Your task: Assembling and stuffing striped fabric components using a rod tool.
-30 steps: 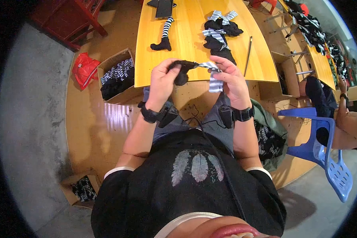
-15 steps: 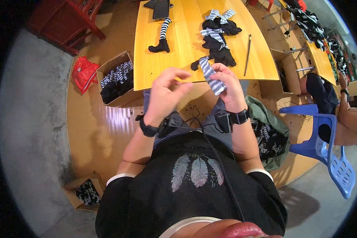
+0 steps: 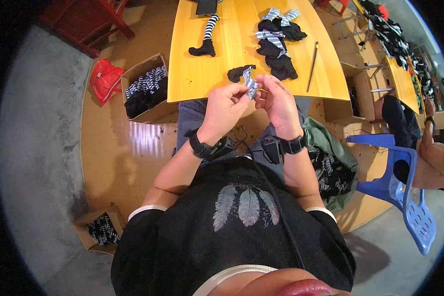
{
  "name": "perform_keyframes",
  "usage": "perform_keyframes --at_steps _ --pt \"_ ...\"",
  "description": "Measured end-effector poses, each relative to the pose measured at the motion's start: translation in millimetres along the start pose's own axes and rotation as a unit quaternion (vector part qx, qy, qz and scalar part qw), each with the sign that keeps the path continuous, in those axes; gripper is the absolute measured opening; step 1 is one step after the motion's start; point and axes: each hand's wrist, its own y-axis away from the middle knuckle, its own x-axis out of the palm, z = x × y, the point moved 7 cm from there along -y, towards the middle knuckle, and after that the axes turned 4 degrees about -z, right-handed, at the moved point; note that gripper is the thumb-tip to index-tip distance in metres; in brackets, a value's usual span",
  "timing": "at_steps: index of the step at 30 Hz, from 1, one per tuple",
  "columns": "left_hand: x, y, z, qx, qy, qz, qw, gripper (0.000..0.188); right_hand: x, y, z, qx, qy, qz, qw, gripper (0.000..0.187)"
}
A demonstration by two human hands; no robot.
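At the table's near edge I hold a small fabric leg (image 3: 248, 76), flat and limp, with grey-and-white stripes and a black foot end lying on the tabletop. My left hand (image 3: 227, 107) pinches its striped open end between thumb and fingertips. Bent fingers of my right hand (image 3: 281, 106) close in on the same end from the right; part of the grip is hidden. Beyond, a pile of similar limp black-and-striped fabric legs (image 3: 279, 66) lies on the table. A filled striped leg with a black boot-shaped foot (image 3: 209, 35) rests farther left.
The wooden table (image 3: 222, 19) also carries a thin stick (image 3: 313, 66) and a phone (image 3: 206, 7). A cardboard box (image 3: 150, 116) of striped legs stands left, near a red bag (image 3: 105, 81). To my right are a green sack (image 3: 348, 163), a blue chair (image 3: 392, 175) and another person (image 3: 429, 153).
My left hand has come right and down onto the striped end of the fabric leg. My right hand has shifted slightly, and the leg now bends between both hands.
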Motion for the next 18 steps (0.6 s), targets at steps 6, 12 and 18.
perform_keyframes --at_steps 6,12,18 --pt "-6.9 -9.2 23.9 -0.047 0.114 -0.015 0.992 0.008 6.4 14.2 5.4 -0.099 0.100 0.014 0.990 0.015" --pt "-2.0 -2.4 18.9 0.000 0.060 -0.036 0.998 0.007 14.6 25.3 3.4 -0.180 0.185 0.004 0.966 0.019" --pt "-1.8 -6.1 25.1 0.028 0.040 -0.039 0.998 0.006 2.3 18.5 2.5 -0.313 0.299 -0.076 0.898 0.011"
